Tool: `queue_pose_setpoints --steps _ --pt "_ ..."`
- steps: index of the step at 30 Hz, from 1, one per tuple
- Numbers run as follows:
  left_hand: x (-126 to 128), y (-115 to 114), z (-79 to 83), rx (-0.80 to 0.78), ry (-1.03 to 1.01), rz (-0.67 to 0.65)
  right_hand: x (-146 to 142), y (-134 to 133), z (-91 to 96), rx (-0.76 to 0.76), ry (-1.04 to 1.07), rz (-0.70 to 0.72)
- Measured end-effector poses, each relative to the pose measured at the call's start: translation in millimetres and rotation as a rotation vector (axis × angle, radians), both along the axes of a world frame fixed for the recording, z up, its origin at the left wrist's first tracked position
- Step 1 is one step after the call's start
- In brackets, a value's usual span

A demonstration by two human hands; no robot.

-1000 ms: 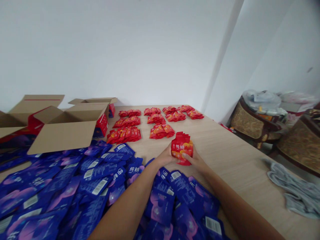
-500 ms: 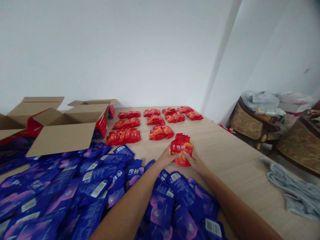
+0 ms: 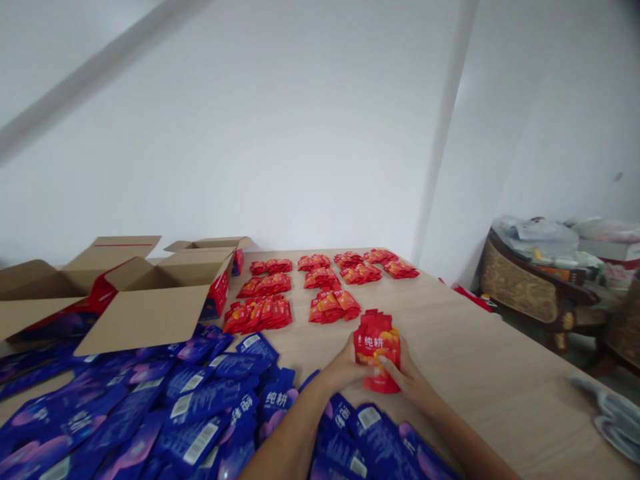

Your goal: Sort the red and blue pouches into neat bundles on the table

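Between my two hands I hold a stack of red pouches with orange fruit pictures and white lettering, upright above the table. My left hand grips the stack's left edge, and my right hand closes on its right edge, thumbs on the front face. Beyond them, red pouches lie in several fanned piles, the closest being one pile just behind my left hand. Blue pouches with purple shapes and barcodes are heaped loosely in front of me, partly under my left forearm.
Open cardboard boxes stand at the left with flaps spread. The wooden table runs to an edge at the right. Past it are an upholstered chair loaded with bags and a grey cloth. A white wall rises behind.
The camera view has tilted up, so everything sits lower in the picture. Both hands still hold the red pouch stack, now slightly further right in view.
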State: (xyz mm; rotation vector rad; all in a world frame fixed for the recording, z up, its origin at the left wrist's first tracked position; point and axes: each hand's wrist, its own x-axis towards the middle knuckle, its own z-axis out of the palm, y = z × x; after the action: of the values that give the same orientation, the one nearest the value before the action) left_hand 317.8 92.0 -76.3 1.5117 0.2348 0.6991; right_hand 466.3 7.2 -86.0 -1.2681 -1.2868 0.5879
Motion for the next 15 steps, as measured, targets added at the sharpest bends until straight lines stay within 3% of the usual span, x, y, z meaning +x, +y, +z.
queue_pose_setpoints --steps 8,12,15 --pt "-2.0 0.4 -2.7 0.005 0.059 -0.016 -1.4 3.0 -2.7 0.006 0.010 -0.037" --pt "8.3 1.0 2.0 -0.100 0.065 0.017 0.0 8.5 -2.8 0.030 0.085 -0.092" --pt "21.7 3.1 14.1 -0.208 0.122 0.045 4.5 14.8 -0.4 -0.006 0.197 -0.177"
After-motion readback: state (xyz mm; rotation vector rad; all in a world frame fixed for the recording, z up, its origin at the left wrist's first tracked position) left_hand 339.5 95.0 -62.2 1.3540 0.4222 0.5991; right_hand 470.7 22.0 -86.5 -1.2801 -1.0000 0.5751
